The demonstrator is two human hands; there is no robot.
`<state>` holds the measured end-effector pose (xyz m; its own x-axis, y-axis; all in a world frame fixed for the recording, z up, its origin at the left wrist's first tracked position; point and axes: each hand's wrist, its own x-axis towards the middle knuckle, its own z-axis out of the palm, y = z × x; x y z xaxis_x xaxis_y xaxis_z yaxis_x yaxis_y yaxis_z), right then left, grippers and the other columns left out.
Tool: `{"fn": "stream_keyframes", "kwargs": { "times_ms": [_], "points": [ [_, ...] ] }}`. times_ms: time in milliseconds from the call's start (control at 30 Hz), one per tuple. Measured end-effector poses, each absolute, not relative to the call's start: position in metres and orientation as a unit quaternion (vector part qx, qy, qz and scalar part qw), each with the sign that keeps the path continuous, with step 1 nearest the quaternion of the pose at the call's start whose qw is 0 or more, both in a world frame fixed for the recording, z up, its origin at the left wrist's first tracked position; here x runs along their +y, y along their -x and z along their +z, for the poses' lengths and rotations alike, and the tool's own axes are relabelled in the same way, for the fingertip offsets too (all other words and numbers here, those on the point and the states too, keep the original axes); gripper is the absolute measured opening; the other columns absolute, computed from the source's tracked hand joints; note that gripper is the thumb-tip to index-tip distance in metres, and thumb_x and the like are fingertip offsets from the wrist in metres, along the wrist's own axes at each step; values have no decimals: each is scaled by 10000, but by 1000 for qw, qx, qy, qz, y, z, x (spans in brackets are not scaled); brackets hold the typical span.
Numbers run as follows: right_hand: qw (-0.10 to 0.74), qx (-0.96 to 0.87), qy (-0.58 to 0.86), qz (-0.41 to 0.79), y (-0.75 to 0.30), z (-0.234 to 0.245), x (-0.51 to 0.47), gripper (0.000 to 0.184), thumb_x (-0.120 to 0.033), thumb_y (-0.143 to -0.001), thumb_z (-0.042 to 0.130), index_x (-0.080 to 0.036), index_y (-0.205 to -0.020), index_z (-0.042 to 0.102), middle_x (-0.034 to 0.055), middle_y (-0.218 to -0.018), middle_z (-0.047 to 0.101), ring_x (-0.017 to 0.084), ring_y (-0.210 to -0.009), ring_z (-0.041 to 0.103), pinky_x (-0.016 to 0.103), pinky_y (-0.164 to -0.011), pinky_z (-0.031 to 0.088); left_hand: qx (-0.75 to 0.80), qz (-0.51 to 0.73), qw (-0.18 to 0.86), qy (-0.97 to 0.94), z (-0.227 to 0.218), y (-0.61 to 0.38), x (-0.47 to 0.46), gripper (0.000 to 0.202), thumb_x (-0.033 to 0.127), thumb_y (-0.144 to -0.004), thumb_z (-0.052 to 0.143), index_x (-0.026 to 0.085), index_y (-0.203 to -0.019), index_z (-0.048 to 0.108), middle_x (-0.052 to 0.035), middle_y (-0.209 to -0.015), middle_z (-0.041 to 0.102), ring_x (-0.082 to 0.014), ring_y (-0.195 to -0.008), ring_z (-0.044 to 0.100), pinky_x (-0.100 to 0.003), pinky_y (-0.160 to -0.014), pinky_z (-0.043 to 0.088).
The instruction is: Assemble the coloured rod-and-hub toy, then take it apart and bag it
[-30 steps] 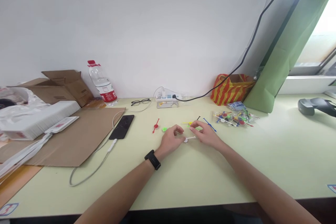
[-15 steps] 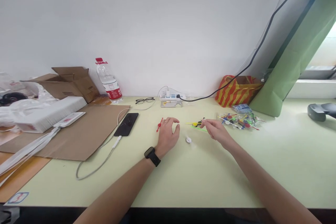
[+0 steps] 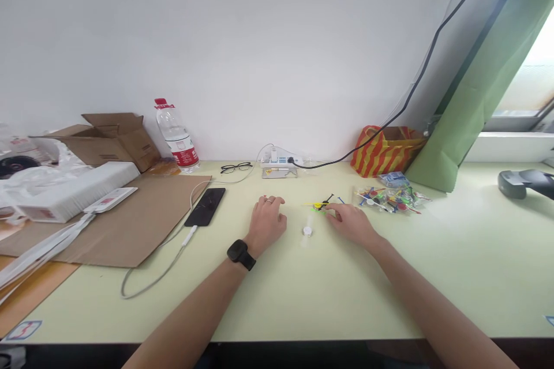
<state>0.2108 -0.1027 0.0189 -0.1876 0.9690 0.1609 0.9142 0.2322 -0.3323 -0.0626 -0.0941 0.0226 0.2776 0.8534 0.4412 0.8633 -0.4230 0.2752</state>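
From where I stand, left to right. Left hand (image 3: 266, 222): palm down, fingers bent, thumb apart; a small red tip (image 3: 265, 196) shows just past the fingers. Whether the hand grips that piece or merely covers it, I cannot tell.

Centre: white spinner (image 3: 307, 232) alone on the pale table (image 3: 277, 300), between the hands, touched by neither. Next, a yellow piece (image 3: 317, 206), a black piece (image 3: 331, 196) and a bit of green (image 3: 319, 210) lie crowded together at the right hand (image 3: 350, 222); its fingertips reach them, grasp unclear. A blue arm (image 3: 341, 200) pokes out behind.

Progress, my estimate: partway. Several colours are out loose; many more remain in the clear bag (image 3: 389, 199) farther right.

Appearance: white spinner has a round hub, arms smeared pale above and below (turning, I judge).
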Motion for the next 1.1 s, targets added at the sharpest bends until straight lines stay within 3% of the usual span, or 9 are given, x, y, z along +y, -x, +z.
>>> {"fn": "stream_keyframes", "kwargs": {
  "times_ms": [133,367,600,767,933,1100],
  "points": [
    [178,-779,592,105,-211,19,-102,338,-243,-942,530,-283,-1207,736,29,-834,715,207,-820,654,285,-696,376,-528,-263,-14,807,21,65,-93,472,-23,-761,494,228,-1138,629,-102,-1128,676,-323,-1083,582,-477,-947,470],
    [177,-776,597,103,-212,20,-101,201,-139,-882,524,-235,-902,700,8,-764,674,179,-764,617,270,-647,336,-503,-297,-90,807,15,67,-91,445,-29,-835,457,195,-1184,621,-123,-1170,652,-300,-1157,586,-467,-976,493],
    [231,-792,547,144,-213,18,-103,134,-159,-899,501,-229,-869,611,27,-904,680,188,-824,616,296,-697,402,-491,-388,-140,768,17,60,-90,173,268,-1012,499,235,-1111,637,-63,-1004,693,-237,-991,632,-411,-913,505],
    [321,-779,480,245,-213,17,-99,98,-286,-964,494,-236,-927,569,38,-898,672,197,-803,620,331,-723,478,-474,-477,-219,707,21,55,-90,228,407,-980,584,230,-1112,644,-38,-926,683,-170,-733,639,-304,-672,518],
    [446,-704,448,324,-207,20,-98,184,-421,-984,513,-238,-1003,528,29,-885,631,182,-770,615,344,-745,518,-444,-531,-322,646,26,53,-89,326,475,-906,677,183,-1050,696,-65,-899,706,-178,-761,660,-293,-687,521],
    [478,-676,459,322,-203,23,-100,282,-500,-985,490,-238,-1069,548,33,-898,584,180,-762,546,320,-695,463,-468,-519,-401,593,32,53,-90,414,575,-852,712,164,-892,708,-21,-714,628,-135,-624,553,-241,-547,401]
  ]
}}
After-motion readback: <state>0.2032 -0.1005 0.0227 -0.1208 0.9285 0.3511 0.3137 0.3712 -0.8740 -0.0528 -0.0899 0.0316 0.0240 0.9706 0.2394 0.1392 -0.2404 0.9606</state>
